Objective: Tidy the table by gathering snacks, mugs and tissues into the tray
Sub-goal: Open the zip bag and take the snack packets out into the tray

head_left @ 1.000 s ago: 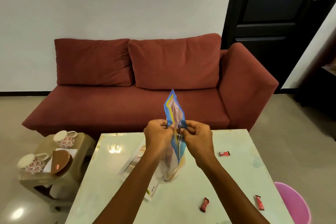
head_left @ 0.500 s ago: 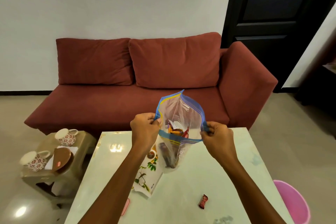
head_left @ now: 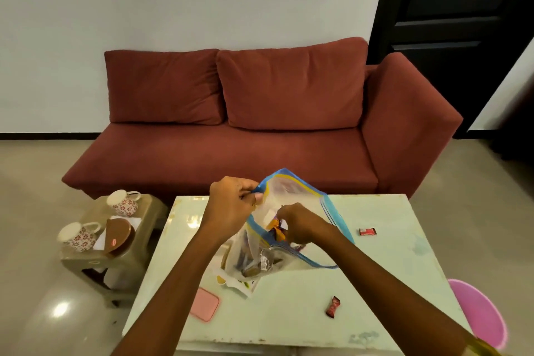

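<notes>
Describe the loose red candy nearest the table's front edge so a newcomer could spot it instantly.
Start at the pale green table in front of the red sofa. On its near right part, below the zip bag the hands are working in, lies a small red wrapped candy. It rests alone and tilted, well nearer the camera than the other red candy to the bag's right.
</notes>
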